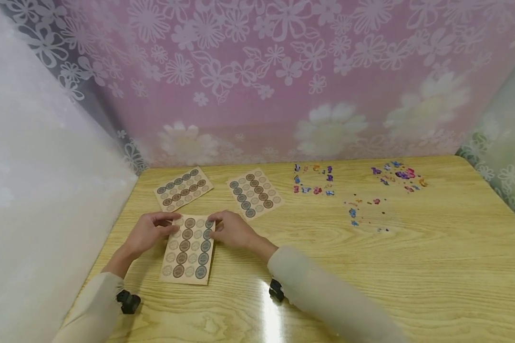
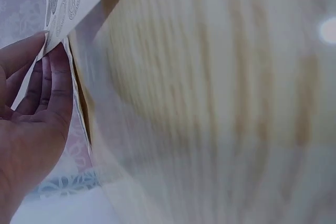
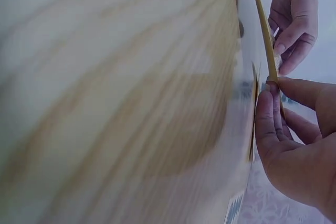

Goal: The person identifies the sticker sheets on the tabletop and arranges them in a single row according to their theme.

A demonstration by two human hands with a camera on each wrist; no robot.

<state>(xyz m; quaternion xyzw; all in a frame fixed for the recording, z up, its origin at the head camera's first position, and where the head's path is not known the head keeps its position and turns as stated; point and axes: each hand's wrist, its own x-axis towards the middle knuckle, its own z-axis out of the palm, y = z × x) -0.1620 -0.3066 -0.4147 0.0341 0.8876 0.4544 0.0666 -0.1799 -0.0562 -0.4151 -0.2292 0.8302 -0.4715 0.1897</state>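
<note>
- Head view: the left hand (image 1: 151,233) and right hand (image 1: 235,231) each pinch a printed sheet (image 1: 194,257) between thumb and fingers near its far corners, likely so that it lies straight and flat.
- From those fingers the sheet runs back towards the person, circles facing up, above the bench (image 1: 326,295); I cannot tell whether its near end touches.
- Beyond the left fingers lies a second sheet (image 1: 184,189), slanted; beyond the right fingers, a third (image 1: 255,194). Their distance perhaps leaves the hands room.
- Well to the right of the right fingers, small colourful pieces form a square (image 1: 317,190), a round cluster (image 1: 403,175) and a looser patch (image 1: 353,213); the spacing looks deliberate.
- Left wrist view: thumb and fingers close on opposite faces of the paper's edge, presumably a light grip that spares the print.
- Right wrist view: thumb and fingers clamp the thin edge; the left hand is opposite, probably balancing the hold.
</note>
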